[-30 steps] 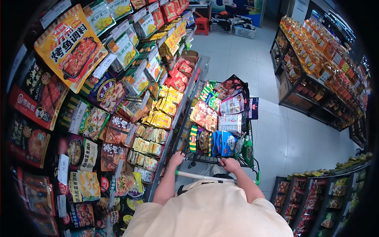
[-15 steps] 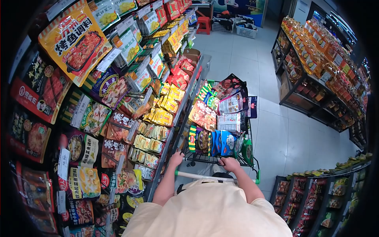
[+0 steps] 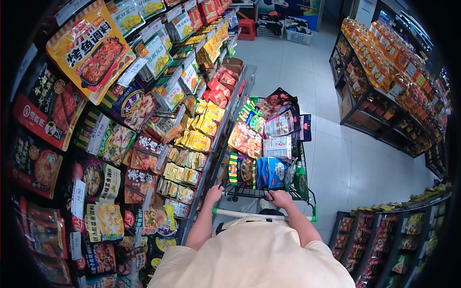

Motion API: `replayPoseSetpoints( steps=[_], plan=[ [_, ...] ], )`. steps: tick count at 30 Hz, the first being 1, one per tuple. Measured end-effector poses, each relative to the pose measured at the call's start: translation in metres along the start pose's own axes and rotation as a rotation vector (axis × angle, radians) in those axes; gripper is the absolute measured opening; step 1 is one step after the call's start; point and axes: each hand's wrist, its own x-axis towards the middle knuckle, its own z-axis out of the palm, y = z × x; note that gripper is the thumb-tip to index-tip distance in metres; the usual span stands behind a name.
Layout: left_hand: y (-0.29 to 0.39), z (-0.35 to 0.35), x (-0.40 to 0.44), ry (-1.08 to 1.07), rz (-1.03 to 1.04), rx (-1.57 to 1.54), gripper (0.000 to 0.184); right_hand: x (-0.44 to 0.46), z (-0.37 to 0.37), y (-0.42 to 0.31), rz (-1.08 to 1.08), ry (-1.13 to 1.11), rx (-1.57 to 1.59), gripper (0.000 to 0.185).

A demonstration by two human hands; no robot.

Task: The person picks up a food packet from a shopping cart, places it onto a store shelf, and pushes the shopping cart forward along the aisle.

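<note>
A wire shopping cart [image 3: 303,158] stands in front of me, its pale handle bar [image 3: 249,214] green at both ends. Beyond that bar, my left hand [image 3: 214,193] is closed on the near left of the cart's frame. My right hand [image 3: 280,198] is also closed, gripping the near rim farther right; its fingertips are partly hidden. Several seasoning packets fill the basket: a reddish packet [image 3: 245,139], blue packets [image 3: 276,173], a white-backed packet [image 3: 280,148] and a dark packet [image 3: 247,171] with green-and-yellow stripes.
Tall shelves of seasoning pouches [image 3: 103,180] run close along my left, with a large yellow pouch [image 3: 91,53] hanging out. At right stands a rack of amber bottles [image 3: 384,72]; nearer is a curved packet shelf [image 3: 379,235]. A red stool [image 3: 247,30] and white baskets [image 3: 298,36] stand ahead.
</note>
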Motion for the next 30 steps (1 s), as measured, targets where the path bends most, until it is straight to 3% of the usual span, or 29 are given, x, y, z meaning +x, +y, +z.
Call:
replayPoseSetpoints(
  steps=[10,12,25,30],
  plan=[
    [-0.001,0.004,-0.002,0.030,-0.024,0.012,0.036,-0.002,0.006,0.005,-0.028,0.065,0.033,0.033],
    [-0.001,0.002,-0.001,-0.042,-0.052,-0.046,0.036,-0.002,0.007,0.005,-0.024,0.069,0.034,0.033],
    [-0.003,0.002,0.000,0.003,-0.045,-0.094,0.033,0.001,0.005,0.006,-0.014,-0.010,0.004,0.038],
    [0.031,-0.009,-0.004,-0.018,-0.147,0.132,0.033,0.000,0.003,0.002,-0.005,-0.044,-0.007,0.044]
  ],
)
